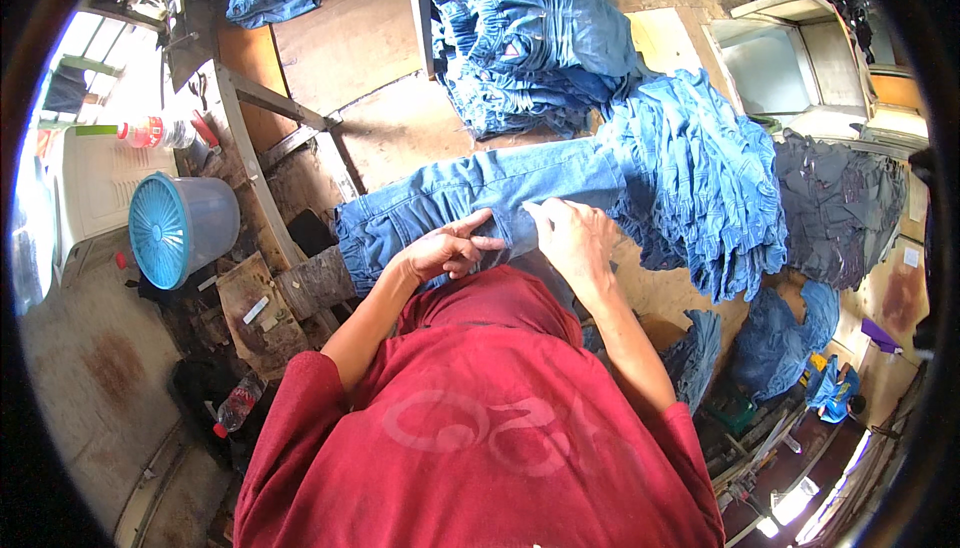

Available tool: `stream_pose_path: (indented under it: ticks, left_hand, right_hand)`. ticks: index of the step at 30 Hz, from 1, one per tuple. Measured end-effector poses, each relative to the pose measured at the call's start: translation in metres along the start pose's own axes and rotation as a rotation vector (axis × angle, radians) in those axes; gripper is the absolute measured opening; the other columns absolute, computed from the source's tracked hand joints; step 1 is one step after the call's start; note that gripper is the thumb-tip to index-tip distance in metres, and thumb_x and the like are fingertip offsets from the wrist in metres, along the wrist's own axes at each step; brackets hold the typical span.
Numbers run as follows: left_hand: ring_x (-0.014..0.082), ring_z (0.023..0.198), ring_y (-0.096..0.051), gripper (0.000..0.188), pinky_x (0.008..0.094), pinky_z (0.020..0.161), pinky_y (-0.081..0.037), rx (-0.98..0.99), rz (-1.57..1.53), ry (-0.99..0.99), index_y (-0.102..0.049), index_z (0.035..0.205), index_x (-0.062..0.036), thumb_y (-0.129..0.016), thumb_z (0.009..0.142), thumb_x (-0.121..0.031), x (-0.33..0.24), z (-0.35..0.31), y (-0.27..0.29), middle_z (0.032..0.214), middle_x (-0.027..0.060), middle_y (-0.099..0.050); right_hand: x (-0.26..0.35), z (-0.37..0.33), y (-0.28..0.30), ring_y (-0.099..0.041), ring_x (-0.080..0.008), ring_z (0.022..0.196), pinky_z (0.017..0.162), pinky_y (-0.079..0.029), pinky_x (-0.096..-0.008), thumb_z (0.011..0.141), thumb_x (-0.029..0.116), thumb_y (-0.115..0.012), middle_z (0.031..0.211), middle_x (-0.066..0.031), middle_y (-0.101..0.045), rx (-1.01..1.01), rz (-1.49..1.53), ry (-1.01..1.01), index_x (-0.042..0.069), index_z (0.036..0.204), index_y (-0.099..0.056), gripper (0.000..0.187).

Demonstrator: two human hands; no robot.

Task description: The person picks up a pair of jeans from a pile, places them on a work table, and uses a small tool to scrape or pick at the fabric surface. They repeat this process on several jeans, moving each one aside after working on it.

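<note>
A blue plastic bucket [182, 228] sits on the floor well left of the blue jeans [470, 198], which lie spread across the wooden worktable [370, 48]. The left hand [447, 248] rests on the jeans' near edge, fingers curled and pinching denim. Just beside it, the right hand [572, 238] presses the fabric, fingers bent over a fold. Right of the jeans, a heap of blue denim garments [700, 178] is stacked.

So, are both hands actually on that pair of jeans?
Touching. The head view shows the left hand and right hand resting on the light blue jeans, fingers pressing the fabric.
</note>
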State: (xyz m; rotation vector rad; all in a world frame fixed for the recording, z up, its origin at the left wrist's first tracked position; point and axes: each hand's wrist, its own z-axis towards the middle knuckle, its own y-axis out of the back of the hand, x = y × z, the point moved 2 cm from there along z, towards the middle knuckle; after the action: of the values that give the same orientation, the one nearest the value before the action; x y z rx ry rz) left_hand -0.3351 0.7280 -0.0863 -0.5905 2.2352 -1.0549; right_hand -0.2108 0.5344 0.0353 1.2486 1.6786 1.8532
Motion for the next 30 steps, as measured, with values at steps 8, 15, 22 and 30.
stream_pose_path:
  ticks: [8, 15, 22, 30]
  left_hand:
    - [0.0056, 0.054, -0.041, 0.102, 0.0222, 0.047, -0.035, -0.039, -0.039, 0.012, -0.015, 0.172, -0.0207, -0.053, 0.084, 0.015, 0.001, 0.001, -0.001, 0.145, 0.0140, -0.066]
    - [0.0109, 0.062, -0.057, 0.073, 0.0282, 0.061, -0.051, -0.155, 0.531, -0.096, -0.045, 0.161, -0.0149, -0.061, 0.092, 0.001, -0.023, -0.021, -0.024, 0.137, 0.0120, -0.071]
    - [0.0404, 0.106, -0.073, 0.053, 0.0484, 0.097, -0.055, -1.534, 1.434, -0.424, -0.077, 0.122, -0.0066, -0.074, 0.094, -0.052, -0.057, -0.115, 0.029, 0.112, 0.0243, -0.077]
    - [0.0325, 0.109, -0.071, 0.026, 0.0411, 0.098, -0.053, -1.315, 1.312, -1.027, -0.080, 0.109, -0.0024, -0.074, 0.100, -0.026, -0.048, -0.053, 0.032, 0.110, 0.0129, -0.079]
  right_hand:
    - [0.000, -0.002, 0.003, -0.074, -0.0393, 0.073, 0.065, -0.057, -0.0505, 0.097, 0.036, -0.070, 0.077, -0.0183, -0.075, 0.099, 0.120, 0.057, 0.011, 0.082, -0.080, 0.031]
    - [-0.044, -0.006, 0.013, -0.075, -0.0351, 0.073, 0.064, -0.056, -0.0456, 0.101, 0.028, -0.070, 0.082, -0.0178, -0.076, -0.217, 0.107, -0.113, 0.010, 0.093, -0.079, 0.022]
    - [-0.166, -0.033, -0.045, -0.074, -0.0283, 0.097, 0.081, -0.056, -0.0427, 0.104, 0.033, -0.070, 0.120, -0.0209, -0.072, -0.230, 0.535, -0.514, 0.005, 0.135, -0.047, 0.049]
    - [-0.223, -0.022, -0.063, -0.070, -0.0399, 0.081, 0.070, -0.052, -0.0460, 0.092, 0.034, -0.081, 0.092, -0.0221, -0.072, -0.093, 0.273, -0.437, 0.002, 0.091, -0.071, 0.034]
